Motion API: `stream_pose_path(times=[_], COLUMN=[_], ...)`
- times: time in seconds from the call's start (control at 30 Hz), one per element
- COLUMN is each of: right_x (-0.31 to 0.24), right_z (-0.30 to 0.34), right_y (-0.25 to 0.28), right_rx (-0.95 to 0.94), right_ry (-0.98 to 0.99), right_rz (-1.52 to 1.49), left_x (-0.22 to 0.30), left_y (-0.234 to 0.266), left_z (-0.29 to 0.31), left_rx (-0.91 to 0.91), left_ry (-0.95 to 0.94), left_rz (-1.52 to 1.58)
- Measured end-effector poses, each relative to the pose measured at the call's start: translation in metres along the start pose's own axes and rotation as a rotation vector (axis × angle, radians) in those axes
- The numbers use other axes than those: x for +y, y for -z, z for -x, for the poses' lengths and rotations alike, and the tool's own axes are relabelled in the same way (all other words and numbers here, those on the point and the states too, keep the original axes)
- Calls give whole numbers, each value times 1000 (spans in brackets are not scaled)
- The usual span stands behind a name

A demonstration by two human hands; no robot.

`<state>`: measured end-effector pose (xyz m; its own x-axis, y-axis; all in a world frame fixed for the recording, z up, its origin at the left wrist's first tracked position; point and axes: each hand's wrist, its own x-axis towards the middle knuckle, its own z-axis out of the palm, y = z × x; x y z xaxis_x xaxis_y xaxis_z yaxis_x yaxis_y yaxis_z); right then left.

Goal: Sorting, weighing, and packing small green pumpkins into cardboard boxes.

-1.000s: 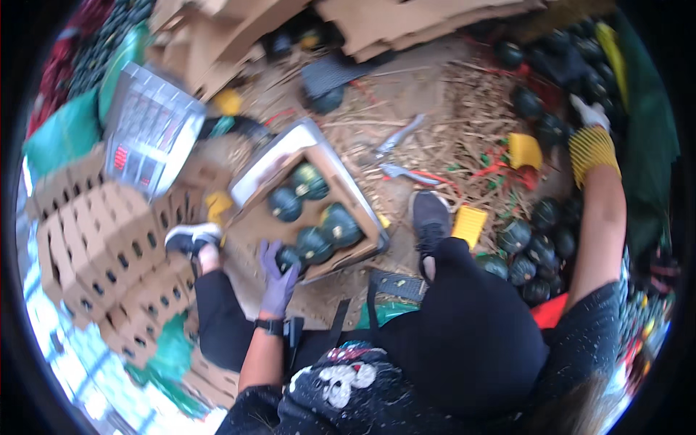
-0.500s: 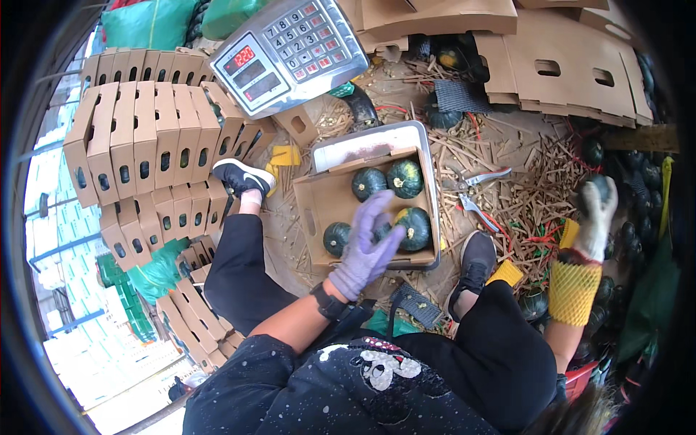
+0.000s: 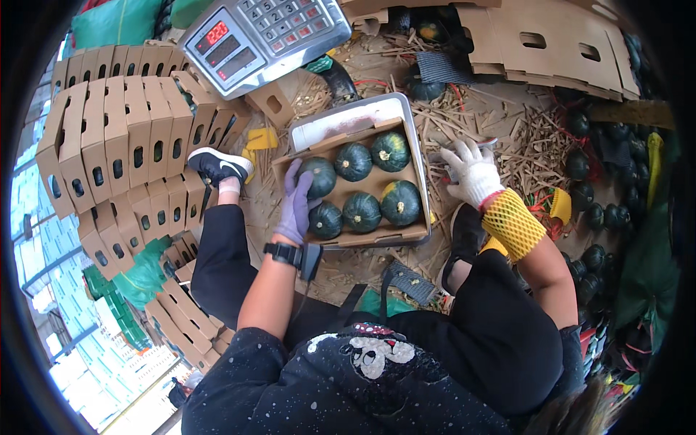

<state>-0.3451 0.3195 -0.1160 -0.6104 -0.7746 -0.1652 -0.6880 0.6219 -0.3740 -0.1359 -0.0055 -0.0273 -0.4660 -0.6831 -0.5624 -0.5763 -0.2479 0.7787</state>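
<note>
My left hand (image 3: 293, 203), in a purple glove, grips a dark green kabocha squash (image 3: 317, 177) at the box's left end, its fingers round the squash's left side. Several more kabocha squashes (image 3: 399, 203) sit in two rows in the open cardboard box (image 3: 286, 170), which rests on the metal scale platform (image 3: 341, 125). To the right of the box, my right hand (image 3: 473, 174), in a white glove with a yellow mesh sleeve, is over the metal shears (image 3: 487, 142) on the floor. Its fingers are spread, and it hides most of the shears.
The scale's display head (image 3: 264, 40) stands beyond the box. Stacked cartons (image 3: 123, 138) line the left, and flattened cardboard (image 3: 544, 51) lies at the far right. Brown strips (image 3: 515, 130) litter the floor. More squashes (image 3: 591, 257) lie at right.
My left hand has moved left onto the squash at the box's upper left corner. My right hand has let go of a squash and come left to the shears. The box holds more squashes.
</note>
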Motion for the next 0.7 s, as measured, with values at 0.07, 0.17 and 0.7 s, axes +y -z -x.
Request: stream_pose_path(times=[0.07,0.17,0.7], right_x=[-1,-1,-3], right_z=[-2,-1,73], right_y=[-11,-20,27], right_rx=[-34,49,-62], right_ry=[35,-27,-521], right_rz=[139,165,-313], left_x=[-8,-11,6], left_y=[14,27,-29], left_z=[-14,-7,50], left_rx=[-183,-140,29], left_ry=[61,67,-756], left_rz=[149,164,-464])
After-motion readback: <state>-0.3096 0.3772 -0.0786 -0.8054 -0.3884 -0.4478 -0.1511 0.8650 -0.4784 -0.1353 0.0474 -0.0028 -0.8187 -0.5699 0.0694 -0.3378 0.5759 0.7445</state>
